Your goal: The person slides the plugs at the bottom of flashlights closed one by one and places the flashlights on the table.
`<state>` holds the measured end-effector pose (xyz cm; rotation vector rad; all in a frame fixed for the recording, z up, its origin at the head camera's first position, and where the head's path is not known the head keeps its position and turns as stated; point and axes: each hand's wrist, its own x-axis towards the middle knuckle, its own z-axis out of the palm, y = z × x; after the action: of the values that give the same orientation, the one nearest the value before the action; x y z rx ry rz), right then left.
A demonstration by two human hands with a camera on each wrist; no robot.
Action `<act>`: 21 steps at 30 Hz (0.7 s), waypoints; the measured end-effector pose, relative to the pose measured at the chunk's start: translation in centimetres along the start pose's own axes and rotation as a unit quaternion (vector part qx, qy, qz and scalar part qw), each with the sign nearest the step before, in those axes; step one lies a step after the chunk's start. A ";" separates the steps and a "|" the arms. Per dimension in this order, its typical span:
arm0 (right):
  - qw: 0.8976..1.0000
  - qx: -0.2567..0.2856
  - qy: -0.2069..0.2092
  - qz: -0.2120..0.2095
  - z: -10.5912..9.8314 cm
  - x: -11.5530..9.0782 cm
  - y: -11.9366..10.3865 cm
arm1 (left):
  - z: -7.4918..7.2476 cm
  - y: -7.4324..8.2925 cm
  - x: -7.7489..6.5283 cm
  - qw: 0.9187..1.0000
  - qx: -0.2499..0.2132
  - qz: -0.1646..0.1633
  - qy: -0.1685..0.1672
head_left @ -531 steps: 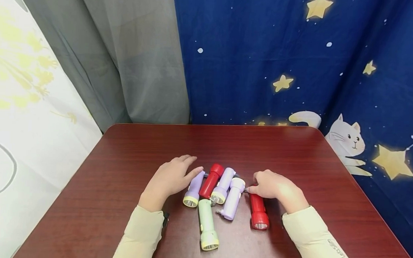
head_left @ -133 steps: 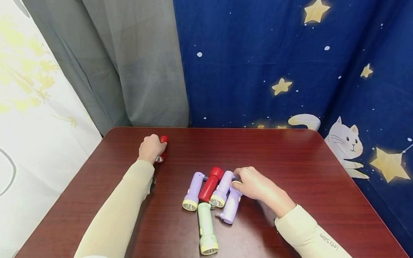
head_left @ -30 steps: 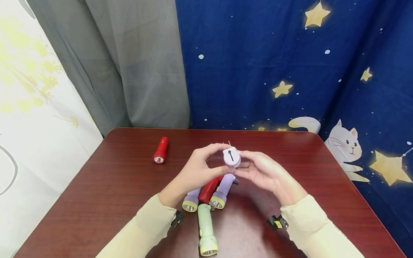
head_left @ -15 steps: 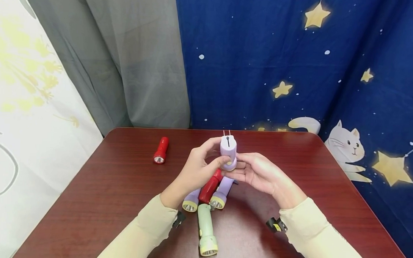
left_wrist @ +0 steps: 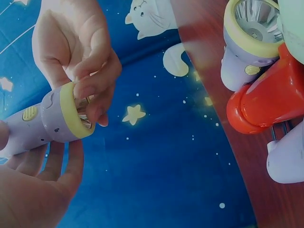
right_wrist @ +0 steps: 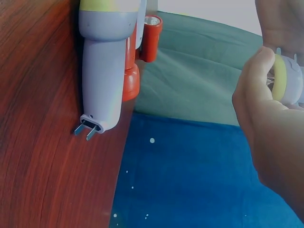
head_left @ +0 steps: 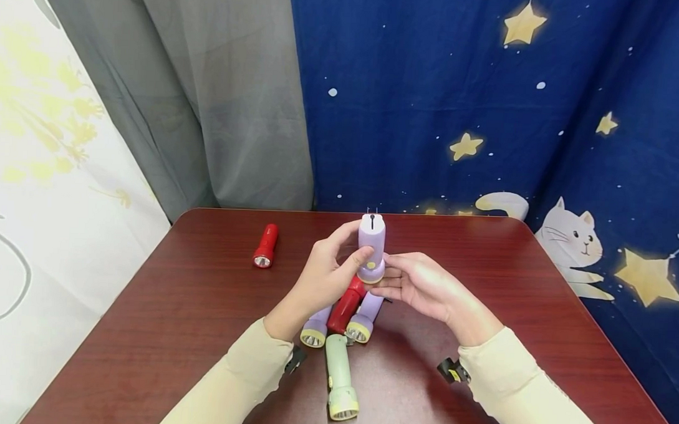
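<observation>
**Lilac plastic flashlight with a yellow lens rim (head_left: 379, 238) held above the reddish-brown worktop (head_left: 516, 293)**

At far left, a slim red plastic flashlight (head_left: 265, 245) lies well apart from the others, its lens toward the viewer. Next comes the left hand (head_left: 325, 274), its grip wrapped round the held flashlight's body: the thumb presses the near face just beside the yellow switch (head_left: 371, 265), the fingers the opposite side. Below, partly hidden by that hand, lies a second lilac plastic flashlight (head_left: 314, 329). To its right, a pale green plastic flashlight (head_left: 340, 365) points toward the viewer, nearer than a thicker-looking red plastic flashlight (head_left: 344, 309). The held flashlight sits between the hands, base and two thin metal prongs (head_left: 368, 210) uppermost in the head view. Underneath, a third lilac plastic flashlight (head_left: 364, 319) rests alongside the middle red one. The held flashlight's lens end juts past the left grip to the right hand (head_left: 429, 287), whose grip pinches it lightly, bent fingertips before the lens in the left wrist view.
</observation>
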<state>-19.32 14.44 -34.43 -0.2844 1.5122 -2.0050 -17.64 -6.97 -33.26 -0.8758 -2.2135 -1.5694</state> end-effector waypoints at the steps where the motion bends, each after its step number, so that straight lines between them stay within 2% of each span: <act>1: 1.000 -0.004 0.002 0.000 0.0 0.0 0.0 | 0.0 0.0 0.0 1.000 -0.001 -0.001 0.000; 7: 1.000 -0.028 0.012 0.000 0.1 0.0 0.1 | 0.0 0.0 0.2 1.000 -0.015 -0.023 0.004; 12: 0.996 -0.083 0.031 -0.009 0.3 -0.2 -0.1 | 0.0 -0.1 0.2 0.998 -0.021 -0.058 0.013; 17: 0.981 -0.177 0.070 -0.038 1.0 -0.4 -0.5 | -0.2 0.0 0.2 0.993 -0.036 -0.109 0.020; 21: 0.970 -0.209 0.098 -0.072 1.5 -0.7 -0.9 | -0.2 0.0 0.2 0.989 -0.041 -0.139 0.024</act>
<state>-18.28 13.76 -32.96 -0.3835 2.0950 -1.8463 -17.80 -7.10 -33.11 -0.5618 -2.3311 -1.7931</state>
